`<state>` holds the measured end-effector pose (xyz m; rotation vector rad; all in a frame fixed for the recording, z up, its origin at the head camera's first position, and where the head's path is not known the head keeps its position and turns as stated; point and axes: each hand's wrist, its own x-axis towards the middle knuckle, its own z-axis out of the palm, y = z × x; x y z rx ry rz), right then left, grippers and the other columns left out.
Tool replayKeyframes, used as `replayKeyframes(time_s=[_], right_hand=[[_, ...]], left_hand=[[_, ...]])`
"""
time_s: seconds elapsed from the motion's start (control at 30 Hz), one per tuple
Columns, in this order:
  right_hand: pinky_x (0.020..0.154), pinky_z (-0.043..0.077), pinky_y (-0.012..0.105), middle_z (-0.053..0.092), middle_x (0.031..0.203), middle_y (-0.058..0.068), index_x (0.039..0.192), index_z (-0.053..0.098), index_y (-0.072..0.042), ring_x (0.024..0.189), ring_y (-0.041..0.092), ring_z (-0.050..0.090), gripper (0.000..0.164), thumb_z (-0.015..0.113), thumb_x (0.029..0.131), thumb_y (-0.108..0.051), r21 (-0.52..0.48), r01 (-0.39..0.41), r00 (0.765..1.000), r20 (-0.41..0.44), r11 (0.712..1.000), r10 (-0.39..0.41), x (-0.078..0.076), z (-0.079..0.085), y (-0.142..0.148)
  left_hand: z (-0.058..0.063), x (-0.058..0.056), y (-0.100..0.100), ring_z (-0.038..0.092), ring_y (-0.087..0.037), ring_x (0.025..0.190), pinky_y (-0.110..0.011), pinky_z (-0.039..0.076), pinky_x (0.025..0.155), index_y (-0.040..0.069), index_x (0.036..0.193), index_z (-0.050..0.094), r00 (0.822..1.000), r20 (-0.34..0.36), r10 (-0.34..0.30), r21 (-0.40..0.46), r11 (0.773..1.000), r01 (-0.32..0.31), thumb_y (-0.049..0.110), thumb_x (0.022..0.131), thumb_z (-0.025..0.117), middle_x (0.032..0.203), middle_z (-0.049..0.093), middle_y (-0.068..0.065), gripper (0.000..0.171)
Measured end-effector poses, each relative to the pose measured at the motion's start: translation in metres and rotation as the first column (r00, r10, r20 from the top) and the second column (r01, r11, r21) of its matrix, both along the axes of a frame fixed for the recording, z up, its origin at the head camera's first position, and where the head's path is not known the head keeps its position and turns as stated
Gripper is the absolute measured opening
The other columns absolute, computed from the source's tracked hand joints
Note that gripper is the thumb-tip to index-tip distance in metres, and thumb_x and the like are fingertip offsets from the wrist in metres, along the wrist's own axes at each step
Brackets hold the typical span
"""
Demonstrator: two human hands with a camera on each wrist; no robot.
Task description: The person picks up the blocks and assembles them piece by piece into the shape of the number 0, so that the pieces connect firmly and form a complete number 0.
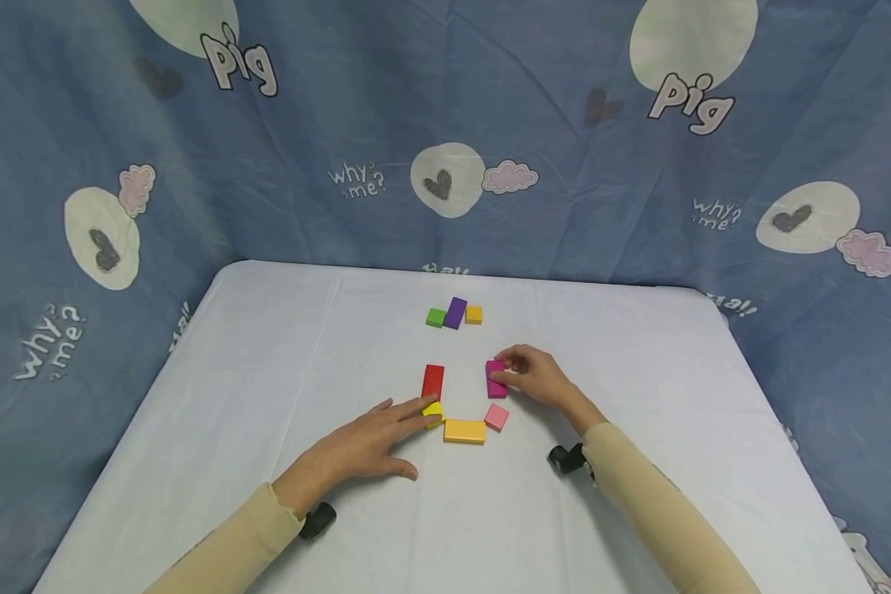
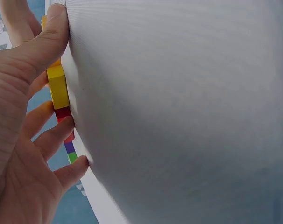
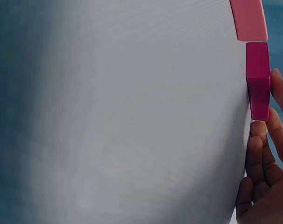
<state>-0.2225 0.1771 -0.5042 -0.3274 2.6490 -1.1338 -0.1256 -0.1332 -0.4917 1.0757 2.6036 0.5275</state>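
My right hand (image 1: 538,379) pinches a magenta block (image 1: 497,390) between thumb and fingertips as it lies on the white cloth. A small pink block (image 1: 497,417) lies just off its near end, turned at an angle. Over on the left, my left hand (image 1: 364,444) spreads its fingers, two of them reaching over a yellow block (image 2: 58,86) and the near end of a red block (image 1: 433,379). Part of the yellow block is hidden by those fingers in the head view. Between the two sides, an orange-yellow block (image 1: 464,431) lies crosswise.
Farther back stand a green block (image 1: 436,318), a leaning purple block (image 1: 455,313) and a small orange block (image 1: 473,315), grouped close together. The white cloth-covered table (image 1: 638,355) meets a blue printed curtain (image 1: 386,107) behind and at both sides.
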Motion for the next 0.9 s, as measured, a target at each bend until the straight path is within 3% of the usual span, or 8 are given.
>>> replayKeyframes(time_s=[0.9], right_hand=[[0.093, 0.047, 0.039, 0.061, 0.112, 0.002, 0.117, 0.068, -0.014, 0.104, 0.022, 0.052, 0.036, 0.077, 0.086, -0.030, 0.034, -0.016, 1.000, 0.008, 0.999, 0.015, 0.0053, -0.0007, 0.0026]], left_hand=[[-0.0006, 0.0003, -0.0003, 0.032, -0.020, 0.142, -0.056, 0.022, 0.113, 0.021, 0.149, 0.043, 1.000, 0.000, -0.009, 0.029, 1.000, 0.009, 0.045, 0.077, 0.080, 0.161, 0.023, -0.002, 0.085]])
